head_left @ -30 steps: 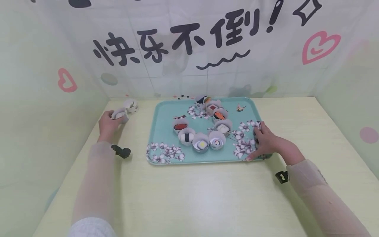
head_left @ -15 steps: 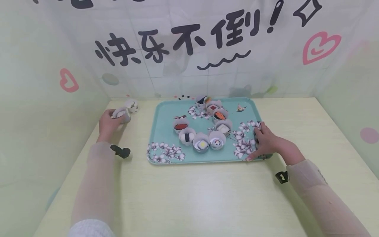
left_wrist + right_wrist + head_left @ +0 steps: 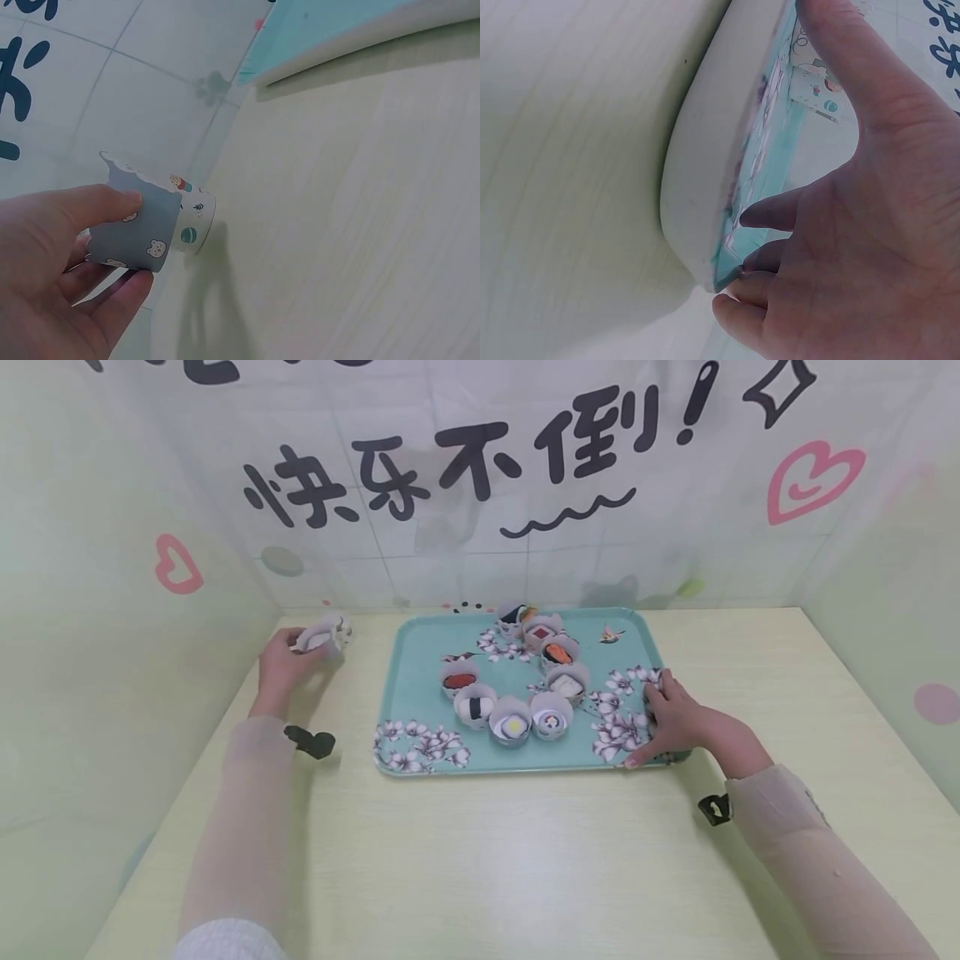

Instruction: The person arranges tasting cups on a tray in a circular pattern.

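My left hand grips a grey-blue paper baking cup with a bear print and wavy rim. The thumb lies on one side and fingers on the other. Right behind it at the back left, a white patterned paper cup overlaps it in the left wrist view. On a turquoise floral tray, my right hand rests spread over the front right corner, thumb at the front rim and fingers at the right rim.
Several paper cups holding small sushi pieces stand in a curve on the tray, among them one with a red topping and one with an orange topping. A wall sheet with black lettering closes the table's back.
My left hand has carried the grey-blue cup slightly back and to the right, close to the white patterned cup. The right hand and tray have stayed in place.
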Tool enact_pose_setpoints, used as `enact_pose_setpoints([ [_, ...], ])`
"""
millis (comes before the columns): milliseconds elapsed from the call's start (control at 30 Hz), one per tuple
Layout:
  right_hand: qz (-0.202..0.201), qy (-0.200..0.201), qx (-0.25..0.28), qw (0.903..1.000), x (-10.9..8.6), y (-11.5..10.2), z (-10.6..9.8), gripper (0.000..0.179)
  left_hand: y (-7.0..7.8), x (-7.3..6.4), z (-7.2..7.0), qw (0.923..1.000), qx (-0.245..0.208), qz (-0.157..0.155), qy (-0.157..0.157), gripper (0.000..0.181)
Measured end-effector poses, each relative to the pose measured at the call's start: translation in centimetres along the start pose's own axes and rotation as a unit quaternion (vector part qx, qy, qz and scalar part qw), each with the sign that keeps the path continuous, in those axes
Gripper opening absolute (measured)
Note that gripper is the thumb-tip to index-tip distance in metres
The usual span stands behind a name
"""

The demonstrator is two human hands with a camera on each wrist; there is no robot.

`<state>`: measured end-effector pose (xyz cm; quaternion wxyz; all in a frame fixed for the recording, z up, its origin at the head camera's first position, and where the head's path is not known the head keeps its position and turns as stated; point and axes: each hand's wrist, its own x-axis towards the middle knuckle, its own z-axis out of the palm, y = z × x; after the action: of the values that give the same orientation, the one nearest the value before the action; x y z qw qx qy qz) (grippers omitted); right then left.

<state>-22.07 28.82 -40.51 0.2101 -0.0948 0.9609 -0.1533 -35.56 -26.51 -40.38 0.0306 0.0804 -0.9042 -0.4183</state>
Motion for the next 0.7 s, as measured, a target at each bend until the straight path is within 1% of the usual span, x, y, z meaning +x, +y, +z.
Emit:
enact_pose_setpoints([
  [100,-0.003,0.003,0.0,1.0,0.0,0.0,0.0,0.14,0.3,0.0,0.2,0.9998,0.013,0.017,0.001,0.065],
  [200,-0.003,0.003,0.0,1.0,0.0,0.0,0.1,0.139,0.7,0.0,0.5,0.9994,0.021,0.027,-0.001,0.064],
  [367,-0.002,0.003,0.002,1.0,0.0,0.0,0.0,0.14,1.7,0.1,0.9,0.999,0.027,0.033,-0.011,0.066],
  [700,-0.001,0.005,0.001,1.0,0.0,0.1,0.1,0.14,3.8,0.0,2.2,0.9975,0.012,0.051,-0.047,0.065],
])
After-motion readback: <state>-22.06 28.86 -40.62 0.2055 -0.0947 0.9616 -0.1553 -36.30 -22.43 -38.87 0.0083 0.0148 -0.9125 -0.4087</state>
